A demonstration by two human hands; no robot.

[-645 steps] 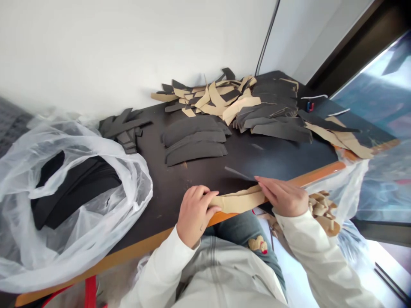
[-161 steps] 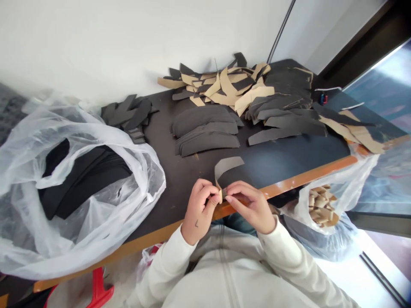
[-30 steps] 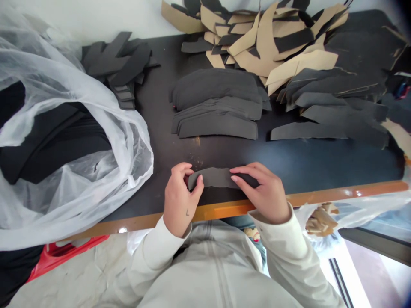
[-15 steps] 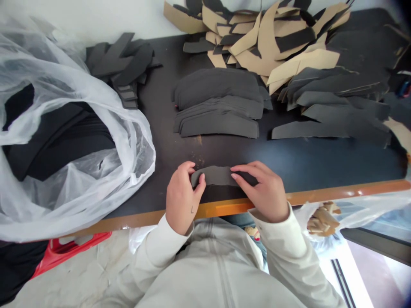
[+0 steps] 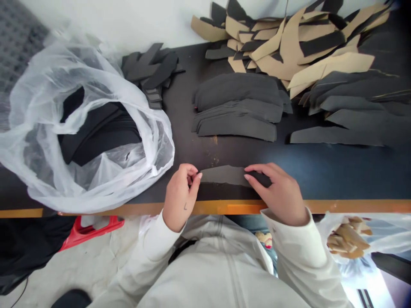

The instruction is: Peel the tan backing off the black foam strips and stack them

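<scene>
Between my hands, near the table's front edge, is a dark grey curved strip (image 5: 223, 175) of thin sheet material. My left hand (image 5: 182, 196) pinches its left end between thumb and fingers. At the right end, the thumb and fingertips of my right hand (image 5: 278, 190) grip the strip, and part of it lies under that palm. Just beyond my hands lies a fanned stack of similar dark strips (image 5: 237, 126). Another row of dark pieces (image 5: 340, 134) spreads out to the right.
A clear plastic bag (image 5: 157, 149) holding black pieces (image 5: 105, 134) stands open at left. Behind it sits a small dark pile (image 5: 150, 68). Brown and black offcuts (image 5: 295, 42) heap at the back. Orange tape (image 5: 224, 208) lines the table edge. Below hangs a bag of brown scraps (image 5: 349, 239).
My left hand has shifted from holding over the strip's left part to pinching its very end, so more of the strip shows. The whole view has swung left.
</scene>
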